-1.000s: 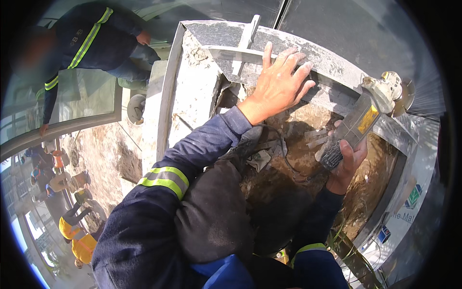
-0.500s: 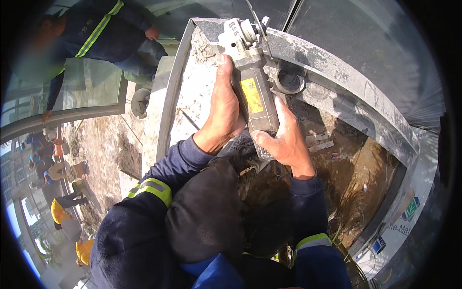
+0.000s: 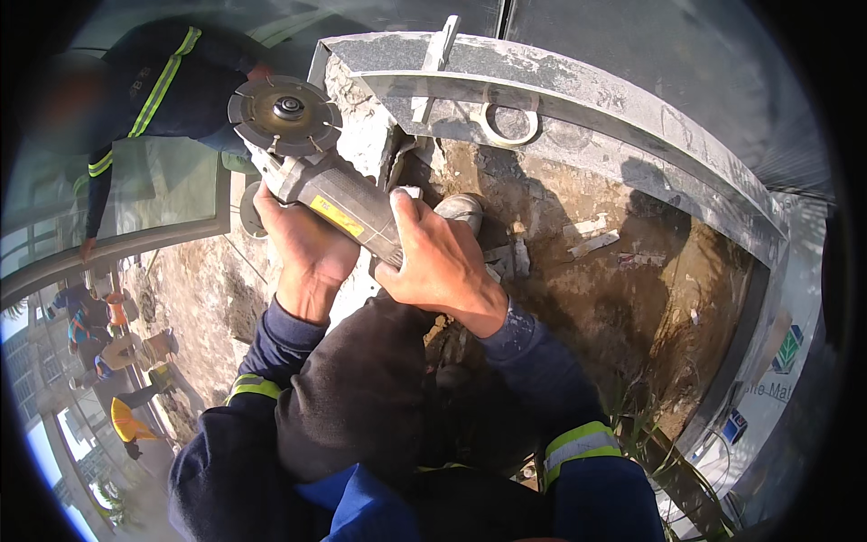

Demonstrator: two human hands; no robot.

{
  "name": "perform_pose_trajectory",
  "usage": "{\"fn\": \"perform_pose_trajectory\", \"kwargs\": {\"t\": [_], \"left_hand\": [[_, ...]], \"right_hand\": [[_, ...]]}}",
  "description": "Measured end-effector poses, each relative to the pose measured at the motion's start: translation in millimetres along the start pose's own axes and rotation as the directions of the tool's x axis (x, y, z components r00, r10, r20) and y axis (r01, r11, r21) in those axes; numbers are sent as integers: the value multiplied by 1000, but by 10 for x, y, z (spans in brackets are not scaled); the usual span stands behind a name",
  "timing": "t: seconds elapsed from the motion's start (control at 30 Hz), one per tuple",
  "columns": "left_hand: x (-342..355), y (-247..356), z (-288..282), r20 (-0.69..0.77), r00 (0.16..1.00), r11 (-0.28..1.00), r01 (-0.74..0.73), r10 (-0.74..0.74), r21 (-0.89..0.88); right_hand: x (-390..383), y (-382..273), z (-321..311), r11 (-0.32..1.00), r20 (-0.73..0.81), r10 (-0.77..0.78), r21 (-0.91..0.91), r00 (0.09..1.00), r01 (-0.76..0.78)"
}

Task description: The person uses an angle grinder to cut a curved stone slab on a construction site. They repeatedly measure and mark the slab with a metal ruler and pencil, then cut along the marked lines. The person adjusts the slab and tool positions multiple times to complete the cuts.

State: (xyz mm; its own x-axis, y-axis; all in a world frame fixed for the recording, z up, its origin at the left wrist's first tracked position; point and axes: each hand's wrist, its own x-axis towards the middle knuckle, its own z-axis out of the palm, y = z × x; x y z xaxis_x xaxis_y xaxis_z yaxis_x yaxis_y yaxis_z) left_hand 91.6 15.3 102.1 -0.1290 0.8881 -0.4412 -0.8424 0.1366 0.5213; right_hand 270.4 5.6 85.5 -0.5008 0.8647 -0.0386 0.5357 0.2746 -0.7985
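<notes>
A dusty dark angle grinder [image 3: 368,200] with a yellow label is held in both my hands, tilted toward the far left. Its round segmented cutting disc [image 3: 312,122] faces up, with the nut showing at its centre. My left hand [image 3: 307,248] cups the grinder from below near the head, palm turned up. Around the rear of the body, my right hand [image 3: 441,262] is closed, thumb on top. Beyond the tool, a grey stone slab [image 3: 578,98] carries a pale ring like a tape roll [image 3: 530,134] and a flat metal tool [image 3: 440,50].
A person in a dark reflective-striped jacket [image 3: 181,77] bends close by at the upper left, near the disc. Broken soil and rubble [image 3: 578,298] lie below the slab. More people [image 3: 131,420] are at the far left. Plant stems [image 3: 664,461] stand at the lower right.
The grinder has swung from upright to the left, and its disc now faces up instead of edge-on. Both hands have moved left with it. More of the slab and rubble shows.
</notes>
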Motion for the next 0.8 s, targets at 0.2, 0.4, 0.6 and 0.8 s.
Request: {"fn": "perform_pose_trajectory", "kwargs": {"t": [0.2,0.4,0.6,0.8], "left_hand": [[-25,49,-12,-234,969,996,-71,80,46],[61,222,-98,-261,952,987,-144,157,70],[58,75,-325,-79,987,989,-144,142,-17],[231,-120,-426,32,957,899,-282,288,335]], "right_hand": [[95,-85,-23,999,149,27,41,988,-33],[217,-96,143,998,108,-32,61,994,26],[303,-56,187,996,74,-48,75,996,43],[399,-118,166,999,90,-36,-15,995,37]]}}
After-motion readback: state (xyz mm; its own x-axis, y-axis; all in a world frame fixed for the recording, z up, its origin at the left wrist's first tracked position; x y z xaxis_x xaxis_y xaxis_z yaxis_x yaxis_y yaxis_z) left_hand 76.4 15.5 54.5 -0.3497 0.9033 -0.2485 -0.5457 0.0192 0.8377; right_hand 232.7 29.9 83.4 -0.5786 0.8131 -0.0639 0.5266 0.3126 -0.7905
